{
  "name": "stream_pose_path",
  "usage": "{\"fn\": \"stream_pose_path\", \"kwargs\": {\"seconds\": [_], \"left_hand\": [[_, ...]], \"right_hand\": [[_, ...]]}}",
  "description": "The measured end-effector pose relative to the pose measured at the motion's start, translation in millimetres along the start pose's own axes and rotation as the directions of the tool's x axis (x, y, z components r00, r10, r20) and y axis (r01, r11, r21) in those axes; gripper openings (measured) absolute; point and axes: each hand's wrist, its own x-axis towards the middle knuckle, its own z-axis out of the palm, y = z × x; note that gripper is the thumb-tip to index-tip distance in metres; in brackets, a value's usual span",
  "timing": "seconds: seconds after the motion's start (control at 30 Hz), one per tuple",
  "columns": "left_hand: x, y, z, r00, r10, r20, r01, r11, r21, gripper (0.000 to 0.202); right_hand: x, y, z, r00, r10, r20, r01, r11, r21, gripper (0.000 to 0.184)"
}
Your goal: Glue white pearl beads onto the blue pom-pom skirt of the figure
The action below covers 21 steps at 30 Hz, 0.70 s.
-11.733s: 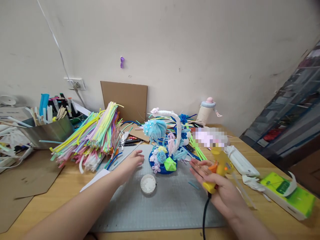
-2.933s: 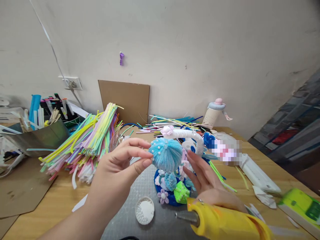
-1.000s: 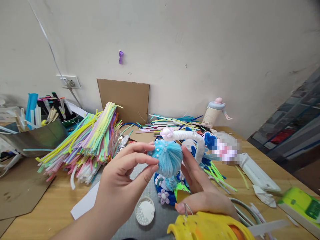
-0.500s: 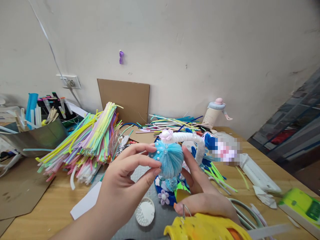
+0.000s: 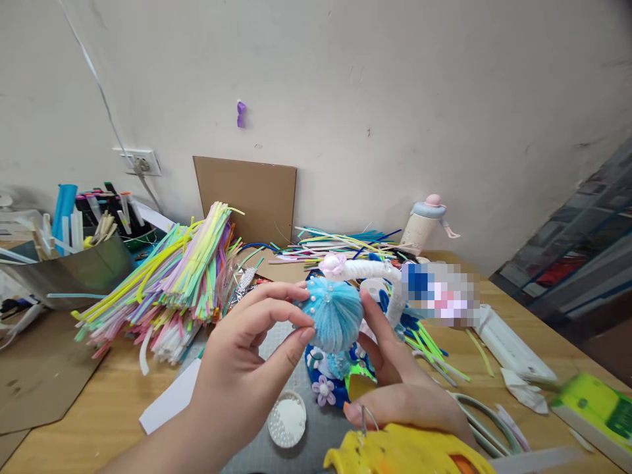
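A fluffy light-blue pompom (image 5: 336, 317) dotted with small pearls hangs from a white wrapped arch (image 5: 380, 271) over a dark blue base (image 5: 323, 390) with small flowers. My left hand (image 5: 247, 359) pinches the pompom's left side between thumb and forefinger. My right hand (image 5: 402, 392) grips a yellow glue gun (image 5: 395, 454) at the bottom edge, and its forefinger reaches up and touches the pompom's right side. A small white dish of pearls (image 5: 287, 419) sits on the grey mat below my left hand.
A big heap of pastel pipe cleaners (image 5: 178, 276) lies at left, with a metal bin of tools (image 5: 74, 266) behind it. A cardboard sheet (image 5: 247, 194) leans on the wall. A bottle (image 5: 422, 224), scissors (image 5: 481, 428) and a green box (image 5: 595, 408) sit at right.
Both hands came up from the mat to the pompom, and the glue gun dropped to the frame's bottom. Over the last second the fingers stay on the pompom with only slight shifts.
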Motion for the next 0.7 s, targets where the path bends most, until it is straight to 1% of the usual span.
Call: {"fn": "stream_pose_path", "kwargs": {"seconds": [0.17,0.33,0.43,0.53,0.6,0.7], "left_hand": [[0,0,0.2,1.0,0.0,0.003,0.0,1.0,0.019,0.009],[0,0,0.1,1.0,-0.013,0.01,0.012,1.0,0.023,0.008],[0,0,-0.8,1.0,-0.014,0.007,0.014,1.0,0.008,0.007],[-1,0,-1.7,1.0,-0.021,0.006,0.021,1.0,-0.017,0.007],[-1,0,-2.0,1.0,-0.028,0.002,0.028,0.999,-0.043,0.009],[1,-2,-2.5,0.999,-0.045,-0.013,0.043,0.995,-0.085,0.011]], "right_hand": [[1,2,-2,1.0,-0.013,0.008,0.014,0.998,-0.062,0.117],[0,2,-4,0.994,-0.05,0.097,0.055,0.997,-0.049,0.113],[1,2,-6,0.996,-0.06,0.06,0.066,0.993,-0.097,0.112],[2,3,-7,0.993,-0.116,0.011,0.117,0.983,-0.139,0.108],[3,4,-9,0.989,-0.147,0.012,0.147,0.98,-0.134,0.104],[9,10,-14,0.987,-0.153,0.05,0.159,0.978,-0.132,0.104]]}}
